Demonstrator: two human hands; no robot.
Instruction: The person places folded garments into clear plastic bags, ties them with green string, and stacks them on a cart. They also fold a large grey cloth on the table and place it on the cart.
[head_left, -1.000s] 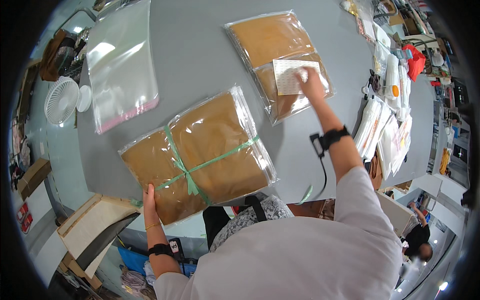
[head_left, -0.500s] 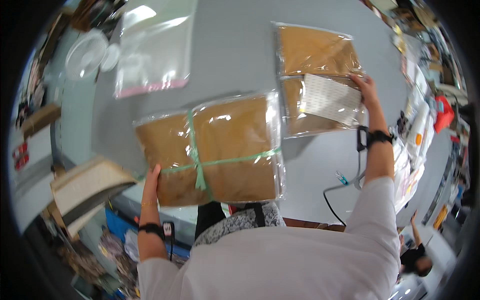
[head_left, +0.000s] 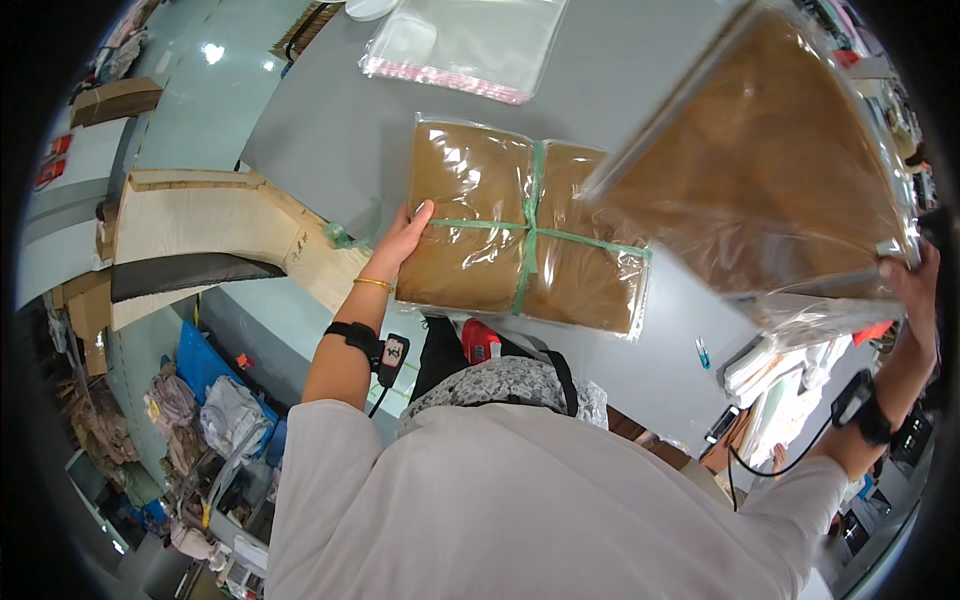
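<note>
A flat bundle of brown goods (head_left: 480, 268) in clear plastic lies at the table's near edge. Green twine (head_left: 531, 229) crosses it and is knotted near the middle. My left hand (head_left: 403, 235) grips its left edge, thumb on top and the other fingers hidden. At the right, my right hand (head_left: 912, 285) has closed on the corner of a brown package in clear plastic (head_left: 770, 165). That package is lifted and tilted, large in view and a little blurred, and it covers the bundle's far right corner.
Clear plastic bags with a pink edge (head_left: 465, 50) lie at the far side of the grey table (head_left: 320, 130). Small teal thread snips (head_left: 703, 353) rest right of the bundle. White packages (head_left: 775, 375) are heaped at the right. A curved wooden piece (head_left: 200, 215) stands left.
My right hand has raised the brown package off the table and swung it right and closer. My left hand stays on the tied bundle's left edge. The whole view has shifted.
</note>
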